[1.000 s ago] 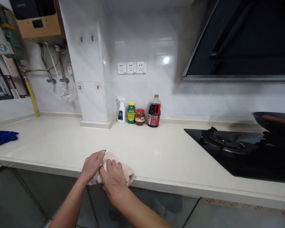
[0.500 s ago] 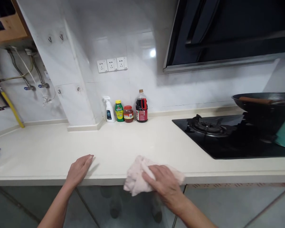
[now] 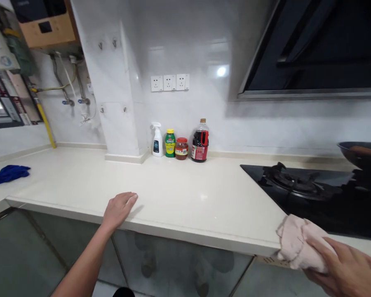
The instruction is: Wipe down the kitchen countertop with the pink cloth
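Observation:
In the head view, my right hand (image 3: 348, 264) grips a bunched pale pink cloth (image 3: 301, 243) at the lower right. The cloth lies over the counter's front edge, close to the near corner of the black gas hob (image 3: 303, 214), and part of it hangs below the edge. My left hand (image 3: 120, 209) rests on the white countertop (image 3: 185, 189) near its front edge, left of centre. Its fingers lie extended over the surface with nothing in them.
Along the wall stand a white spray bottle (image 3: 157, 141), a green bottle with a yellow cap (image 3: 170, 144), a red-lidded jar (image 3: 181, 149) and a dark sauce bottle (image 3: 200, 142). A blue cloth (image 3: 8, 175) lies far left. A wok (image 3: 363, 154) sits at right, below the range hood (image 3: 321, 53).
My right hand has moved right along the counter's front edge with the pink cloth, towards the hob. The view has turned left, showing more of the blue cloth. My left hand stays on the counter.

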The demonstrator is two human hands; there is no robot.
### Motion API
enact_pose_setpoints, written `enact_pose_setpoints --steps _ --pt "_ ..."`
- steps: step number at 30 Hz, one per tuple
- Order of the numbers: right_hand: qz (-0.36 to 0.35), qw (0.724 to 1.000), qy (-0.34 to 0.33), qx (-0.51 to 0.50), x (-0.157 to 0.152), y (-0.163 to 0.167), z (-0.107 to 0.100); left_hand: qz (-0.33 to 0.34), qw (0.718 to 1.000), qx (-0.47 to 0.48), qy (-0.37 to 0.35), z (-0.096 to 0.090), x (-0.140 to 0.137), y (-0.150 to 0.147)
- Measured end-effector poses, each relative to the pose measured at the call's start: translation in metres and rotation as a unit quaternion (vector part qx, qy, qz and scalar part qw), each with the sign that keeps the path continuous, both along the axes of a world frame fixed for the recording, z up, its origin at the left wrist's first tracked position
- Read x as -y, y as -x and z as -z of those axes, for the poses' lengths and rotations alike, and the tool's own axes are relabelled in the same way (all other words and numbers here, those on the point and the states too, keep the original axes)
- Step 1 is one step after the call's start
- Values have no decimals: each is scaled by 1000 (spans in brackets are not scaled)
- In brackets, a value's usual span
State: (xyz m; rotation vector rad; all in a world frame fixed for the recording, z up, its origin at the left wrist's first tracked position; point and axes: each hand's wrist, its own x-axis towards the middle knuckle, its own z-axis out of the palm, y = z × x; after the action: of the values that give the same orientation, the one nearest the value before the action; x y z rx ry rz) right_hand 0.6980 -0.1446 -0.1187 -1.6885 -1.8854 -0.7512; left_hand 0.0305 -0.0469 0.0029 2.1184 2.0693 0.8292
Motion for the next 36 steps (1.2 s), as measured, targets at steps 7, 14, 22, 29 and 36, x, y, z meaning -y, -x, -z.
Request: enact_pose_setpoints --steps 7,14,22,29,36 --pt "-19 990 36 135 -10 145 -25 -5 1000 10 -24 7 2 -1" --pt "-154 976 99 116 -47 354 -52 10 998 19 -54 18 2 3" --pt "-249 954 137 94 -63 516 -87 61 983 68 -158 24 2 11" --pt "-420 883 209 -21 -67 501 -97 189 947 37 -257 44 49 -9" --pt "-440 857 186 -191 -103 352 -88 181 956 -153 -171 56 55 -25"
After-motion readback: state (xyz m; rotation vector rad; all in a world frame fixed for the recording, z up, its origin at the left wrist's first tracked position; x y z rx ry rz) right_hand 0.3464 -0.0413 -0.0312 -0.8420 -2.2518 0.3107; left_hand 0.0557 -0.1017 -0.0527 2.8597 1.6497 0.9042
